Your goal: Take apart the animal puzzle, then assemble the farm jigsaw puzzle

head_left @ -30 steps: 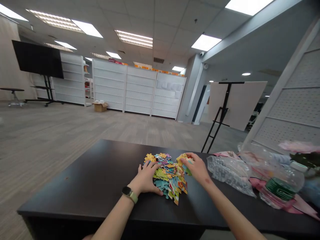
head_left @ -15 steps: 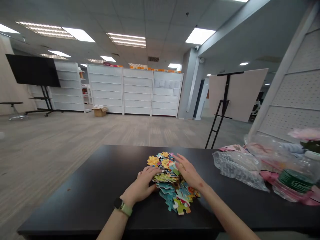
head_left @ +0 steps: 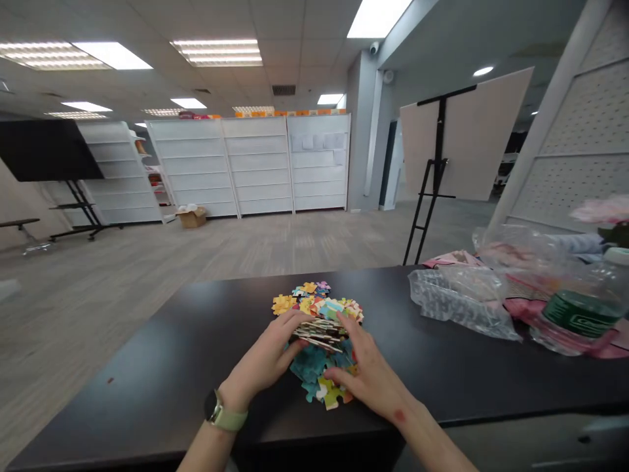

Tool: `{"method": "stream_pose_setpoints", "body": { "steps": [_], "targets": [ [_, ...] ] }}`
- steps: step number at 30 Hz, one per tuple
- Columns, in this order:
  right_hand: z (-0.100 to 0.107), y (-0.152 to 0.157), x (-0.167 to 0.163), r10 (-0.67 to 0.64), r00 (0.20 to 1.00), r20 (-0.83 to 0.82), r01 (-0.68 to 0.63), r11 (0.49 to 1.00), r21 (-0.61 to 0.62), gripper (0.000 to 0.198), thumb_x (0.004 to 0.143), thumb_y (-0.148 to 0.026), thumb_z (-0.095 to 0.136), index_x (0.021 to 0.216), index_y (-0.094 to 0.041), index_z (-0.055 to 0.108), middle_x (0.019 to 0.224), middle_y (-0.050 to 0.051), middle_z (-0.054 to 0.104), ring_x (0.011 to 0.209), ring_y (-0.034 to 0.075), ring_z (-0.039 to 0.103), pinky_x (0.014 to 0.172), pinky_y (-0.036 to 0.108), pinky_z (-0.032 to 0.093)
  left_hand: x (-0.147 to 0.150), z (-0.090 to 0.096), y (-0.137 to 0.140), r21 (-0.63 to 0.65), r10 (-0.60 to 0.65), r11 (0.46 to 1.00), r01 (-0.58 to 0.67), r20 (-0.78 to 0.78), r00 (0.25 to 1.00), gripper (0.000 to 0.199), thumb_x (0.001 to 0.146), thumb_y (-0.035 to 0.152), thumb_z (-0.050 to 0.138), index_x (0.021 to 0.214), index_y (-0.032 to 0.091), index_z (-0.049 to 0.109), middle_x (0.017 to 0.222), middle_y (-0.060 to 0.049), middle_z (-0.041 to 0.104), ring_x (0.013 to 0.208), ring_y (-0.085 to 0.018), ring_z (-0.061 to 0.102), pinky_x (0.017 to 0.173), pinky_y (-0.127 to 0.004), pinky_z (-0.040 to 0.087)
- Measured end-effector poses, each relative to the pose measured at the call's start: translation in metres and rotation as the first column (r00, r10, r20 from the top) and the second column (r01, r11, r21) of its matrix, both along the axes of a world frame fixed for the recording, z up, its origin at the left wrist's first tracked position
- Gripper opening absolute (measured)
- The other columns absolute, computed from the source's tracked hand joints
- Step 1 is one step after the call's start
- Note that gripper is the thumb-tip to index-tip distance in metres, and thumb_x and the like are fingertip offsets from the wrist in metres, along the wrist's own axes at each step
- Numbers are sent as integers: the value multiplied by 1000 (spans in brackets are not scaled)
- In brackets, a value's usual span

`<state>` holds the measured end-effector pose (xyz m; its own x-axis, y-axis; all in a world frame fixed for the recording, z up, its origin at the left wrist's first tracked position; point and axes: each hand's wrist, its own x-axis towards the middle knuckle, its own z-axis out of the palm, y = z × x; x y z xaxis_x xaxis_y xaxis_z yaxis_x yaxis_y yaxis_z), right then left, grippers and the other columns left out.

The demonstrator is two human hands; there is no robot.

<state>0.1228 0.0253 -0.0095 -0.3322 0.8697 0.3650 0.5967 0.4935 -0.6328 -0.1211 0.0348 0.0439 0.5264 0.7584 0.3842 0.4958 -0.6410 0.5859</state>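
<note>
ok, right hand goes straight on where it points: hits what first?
Likely the multicoloured bunch of flat jigsaw pieces at the tips of the right hand; depth and whether they already touch are unclear.

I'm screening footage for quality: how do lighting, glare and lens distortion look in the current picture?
Head view: the top ceiling light burns out to white; a pale sheen lies on the far part of the dark table; the perforated board leans rightward, likely lens stretch. Same head view: outlines of the puzzle pieces are readable.

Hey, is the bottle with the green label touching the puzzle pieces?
No, the bottle sits off to the right, with dark tabletop showing between it and the puzzle pieces.
</note>
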Motion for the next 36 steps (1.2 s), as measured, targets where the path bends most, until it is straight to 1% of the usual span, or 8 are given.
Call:
{"method": "stream_pose_setpoints", "body": {
  "steps": [6,12,15,19,21,26,32,36],
  "targets": [
    [7,8,11,-137,918,-372,157,987,24,40,95,-41,56,132,-27,54,134,9,62,122,28,61,105,46,49,50,3,22,11,-43,999,42,40,998,35,94,25,61,129,26,57,130,-9,59,124,-28,53,108,-42,44],
    [2,19,27,-237,718,-655,101,966,-238,42,89,-56,60,116,-23,60,110,8,73,93,27,71,63,33,60,42,-11,43,-10,4,1000,-3,96,995,22,91,24,64,113,22,62,117,-8,64,107,-26,60,92,-37,50],
    [1,24,34,-314,681,-661,180,947,-264,42,88,-57,60,111,-22,59,105,10,73,91,29,71,59,33,59,25,-12,40,28,41,999,-44,108,993,21,92,26,62,113,22,61,112,-7,65,101,-24,61,89,-36,50],
    [0,26,43,-350,790,-504,382,923,-44,30,92,-41,52,116,-24,58,117,9,70,106,29,67,91,46,57,8,-9,30,75,100,991,-110,132,986,14,95,25,56,108,22,62,112,-8,61,108,-25,58,95,-38,48],
    [-3,25,46,-325,886,-331,367,928,72,36,87,-27,48,121,-25,59,129,9,64,122,29,60,109,50,46,5,-11,23,56,117,991,-125,127,985,16,95,25,56,110,22,61,115,-9,58,113,-25,57,100,-39,47],
    [-12,16,45,-180,982,65,181,983,-14,68,72,-14,46,138,-23,55,150,7,51,147,28,35,122,55,26,3,-24,9,-34,37,999,-39,-60,997,72,77,37,81,141,28,49,150,-12,37,143,-34,34,119,-48,32],
    [1,3,39,-25,968,250,46,996,-78,58,93,-42,51,150,-33,45,161,5,35,152,32,22,121,65,3,-21,-31,11,-11,256,964,-266,-235,938,82,83,60,70,152,31,39,164,-12,25,152,-40,14,121,-60,19],
    [12,-3,34,121,939,321,-87,989,-119,78,84,-67,61,152,-35,41,165,7,25,153,36,15,120,65,-1,-13,-40,7,-99,210,958,-270,-400,892,88,88,73,54,160,33,21,167,-8,20,153,-41,4,119,-70,3]
  ]
}}
